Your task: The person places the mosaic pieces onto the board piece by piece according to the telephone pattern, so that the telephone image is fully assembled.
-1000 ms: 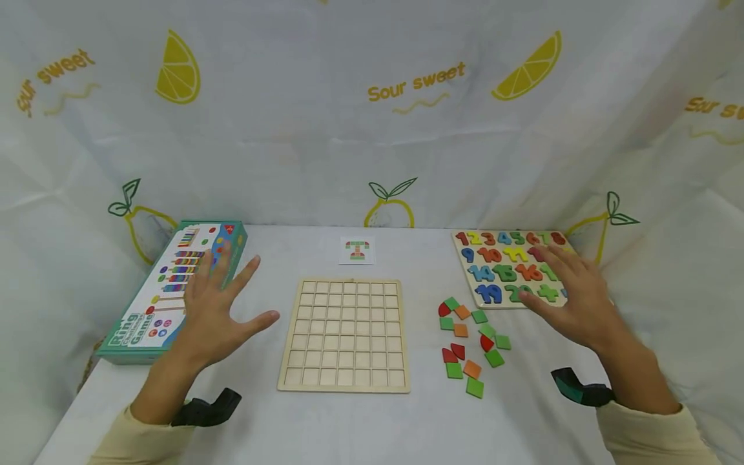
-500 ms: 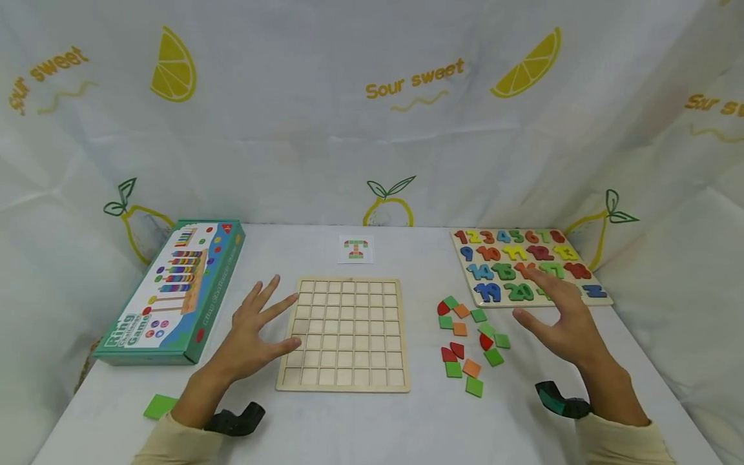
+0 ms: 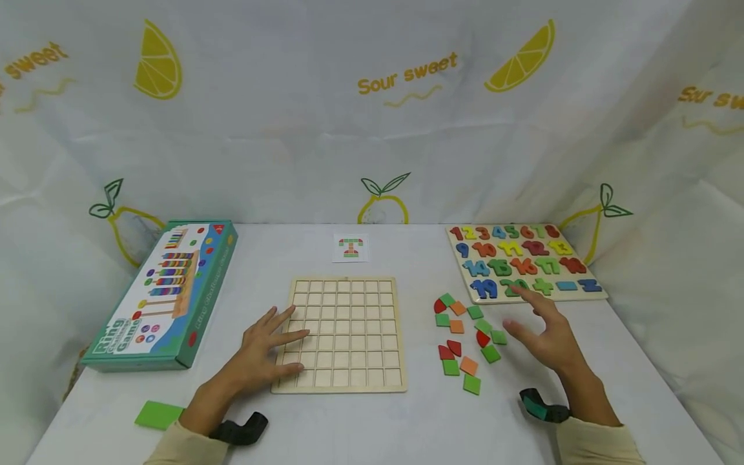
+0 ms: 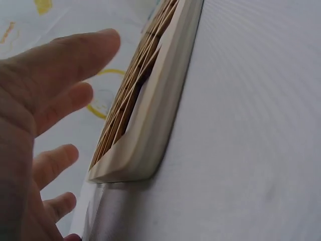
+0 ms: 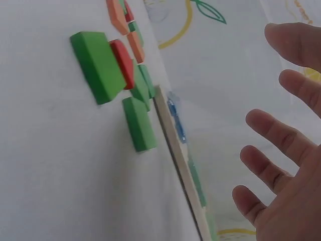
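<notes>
My left hand [image 3: 261, 352] is spread over the left edge of a wooden grid board [image 3: 353, 326]. In the left wrist view its fingers [image 4: 75, 55] look straight and stand beside the board's rim [image 4: 150, 120]; whether a fingertip touches the wood, I cannot tell. My right hand [image 3: 546, 336] hovers with fingers apart, holding nothing, to the right of several loose pieces. Among these are green squares [image 3: 472, 384], orange squares [image 3: 468, 366] and red pieces with a curved edge [image 3: 483, 339]. Green and red pieces [image 5: 98, 68] also lie on the cloth in the right wrist view.
A number puzzle board [image 3: 473, 284] lies at the back right. At the left lies a boxed ring game [image 3: 157, 290]. A small card [image 3: 351, 248] with a coloured T-shaped pattern lies behind the grid board. A flat green piece [image 3: 157, 414] lies near my left wrist.
My left hand has moved right and down, from above the game box to the grid board's left edge. The right hand has come down and left, off the number board. The view has shifted slightly.
</notes>
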A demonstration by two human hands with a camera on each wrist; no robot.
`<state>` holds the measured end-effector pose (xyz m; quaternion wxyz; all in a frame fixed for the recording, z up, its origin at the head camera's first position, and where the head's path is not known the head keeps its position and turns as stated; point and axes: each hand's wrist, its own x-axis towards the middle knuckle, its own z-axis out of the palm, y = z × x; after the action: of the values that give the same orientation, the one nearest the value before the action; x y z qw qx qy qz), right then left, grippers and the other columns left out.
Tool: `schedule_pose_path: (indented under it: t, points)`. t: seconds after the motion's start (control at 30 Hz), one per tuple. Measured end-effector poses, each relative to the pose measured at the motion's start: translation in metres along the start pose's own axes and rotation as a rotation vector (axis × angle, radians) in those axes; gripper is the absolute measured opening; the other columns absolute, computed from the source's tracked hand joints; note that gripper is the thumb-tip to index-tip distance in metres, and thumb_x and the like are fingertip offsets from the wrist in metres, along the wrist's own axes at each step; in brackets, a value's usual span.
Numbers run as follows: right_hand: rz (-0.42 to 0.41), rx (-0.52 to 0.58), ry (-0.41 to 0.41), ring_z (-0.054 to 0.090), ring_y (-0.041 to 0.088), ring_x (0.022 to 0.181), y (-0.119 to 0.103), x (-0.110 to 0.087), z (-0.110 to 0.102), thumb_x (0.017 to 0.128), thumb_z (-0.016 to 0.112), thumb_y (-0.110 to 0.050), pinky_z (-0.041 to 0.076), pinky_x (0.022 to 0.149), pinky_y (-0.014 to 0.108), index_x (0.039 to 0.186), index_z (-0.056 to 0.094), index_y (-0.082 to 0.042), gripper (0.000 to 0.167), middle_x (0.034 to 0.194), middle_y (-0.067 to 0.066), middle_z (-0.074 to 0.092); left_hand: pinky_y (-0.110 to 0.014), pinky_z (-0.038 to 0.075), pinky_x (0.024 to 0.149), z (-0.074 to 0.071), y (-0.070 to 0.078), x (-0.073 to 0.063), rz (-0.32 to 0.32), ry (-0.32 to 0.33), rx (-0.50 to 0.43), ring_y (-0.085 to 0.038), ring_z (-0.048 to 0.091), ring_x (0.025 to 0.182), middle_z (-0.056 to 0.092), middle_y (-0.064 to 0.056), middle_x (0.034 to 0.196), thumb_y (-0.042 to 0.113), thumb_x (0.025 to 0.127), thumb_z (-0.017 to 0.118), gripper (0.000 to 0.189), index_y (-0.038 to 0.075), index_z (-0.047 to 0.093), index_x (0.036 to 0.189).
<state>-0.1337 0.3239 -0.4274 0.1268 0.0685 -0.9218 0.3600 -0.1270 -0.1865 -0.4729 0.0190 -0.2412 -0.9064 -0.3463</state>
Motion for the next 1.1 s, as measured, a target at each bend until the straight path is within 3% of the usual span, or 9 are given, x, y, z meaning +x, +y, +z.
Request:
schedule_pose_path:
  t: [0.2,0.33,0.63,0.77,0.97,1.1]
  points:
    - [-0.011,0.035,-0.028,0.039,0.04,0.12,0.013,-0.002,0.007,0.086,0.072,-0.013,0.035,0.088,0.064,0.139,0.05,-0.007,0.057,0.138,0.021,0.047,-0.063,0.008,0.103,0.004,-0.001,-0.003,-0.031,-0.03,0.054,-0.044,0.015,0.139,0.032,-0.012,0.153,0.051,0.075,0.077,0.058,0.018,0.069,0.123]
    - [-0.009,0.025,-0.081,0.042,0.04,0.12,0.021,-0.005,0.009,0.085,0.074,-0.015,0.036,0.09,0.065,0.132,0.056,-0.005,0.052,0.132,0.021,0.052,-0.063,0.008,0.103,0.007,0.0,-0.005,-0.049,-0.044,0.067,-0.044,0.016,0.139,0.033,-0.012,0.152,0.052,0.075,0.077,0.059,0.019,0.07,0.123]
    - [0.034,-0.064,-0.221,0.034,0.045,0.125,0.034,-0.008,0.012,0.079,0.078,-0.014,0.027,0.094,0.071,0.119,0.065,-0.01,0.041,0.133,0.019,0.051,-0.063,0.008,0.103,0.008,0.0,-0.005,-0.042,-0.047,0.068,-0.043,0.017,0.139,0.033,-0.011,0.152,0.053,0.076,0.076,0.058,0.019,0.069,0.123]
    - [0.005,-0.097,-0.259,0.031,0.046,0.124,0.034,-0.009,0.015,0.078,0.077,-0.007,0.025,0.093,0.072,0.108,0.07,-0.01,0.031,0.133,0.021,0.048,-0.063,0.009,0.103,0.008,-0.001,-0.004,-0.038,-0.057,0.069,-0.043,0.017,0.139,0.033,-0.011,0.152,0.054,0.076,0.076,0.059,0.02,0.069,0.124]
    - [-0.032,-0.131,-0.254,0.031,0.046,0.124,0.033,-0.007,0.02,0.082,0.073,-0.002,0.026,0.096,0.069,0.106,0.069,-0.008,0.025,0.131,0.021,0.046,-0.063,0.011,0.103,0.006,-0.001,-0.006,-0.024,-0.044,0.095,-0.045,0.019,0.138,0.033,-0.013,0.152,0.057,0.074,0.076,0.063,0.021,0.069,0.124]
    - [0.005,-0.152,-0.237,0.035,0.044,0.121,0.032,-0.006,0.02,0.086,0.07,-0.003,0.029,0.096,0.067,0.109,0.066,-0.006,0.024,0.125,0.019,0.047,-0.062,0.011,0.103,0.007,-0.002,-0.006,-0.012,-0.027,0.102,-0.045,0.02,0.137,0.032,-0.014,0.152,0.058,0.073,0.076,0.064,0.022,0.069,0.124]
